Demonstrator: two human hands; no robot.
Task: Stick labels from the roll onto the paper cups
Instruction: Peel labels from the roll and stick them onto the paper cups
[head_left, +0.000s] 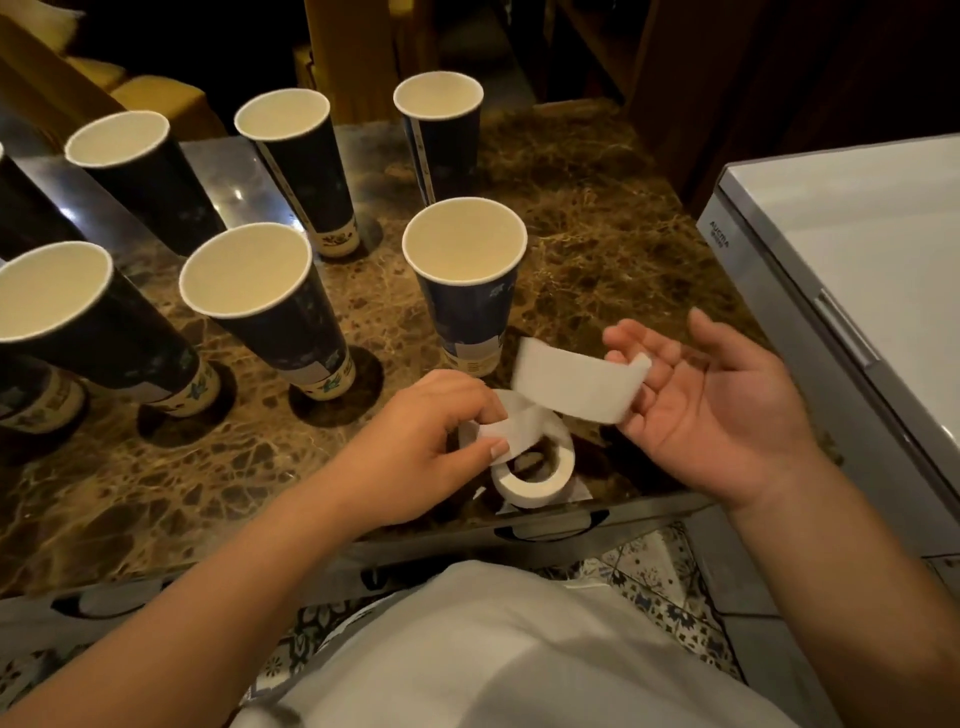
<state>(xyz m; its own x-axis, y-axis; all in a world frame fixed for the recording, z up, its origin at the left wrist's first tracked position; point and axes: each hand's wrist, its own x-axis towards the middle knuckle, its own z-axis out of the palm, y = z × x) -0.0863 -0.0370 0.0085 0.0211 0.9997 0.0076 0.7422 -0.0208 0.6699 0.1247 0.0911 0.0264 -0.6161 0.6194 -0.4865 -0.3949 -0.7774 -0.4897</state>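
A white label roll (540, 475) lies near the front edge of the marble table (597, 223). My left hand (415, 441) pinches the strip coming off the roll between thumb and fingers. The strip's free end, a white label (576, 384), sticks to the fingertips of my right hand (711, 410), whose palm faces up with fingers spread. Just behind the label stands the nearest dark blue paper cup (467, 280), upright and empty. Several more blue cups stand to the left and behind, such as one paper cup (265, 301) and another (441, 130).
A white appliance (857, 249) with a handle stands close on the right, beside the table. Yellow seats (156, 98) sit beyond the table's far left edge. Patterned floor tiles (654, 587) show below the table front, near my white shirt (509, 654).
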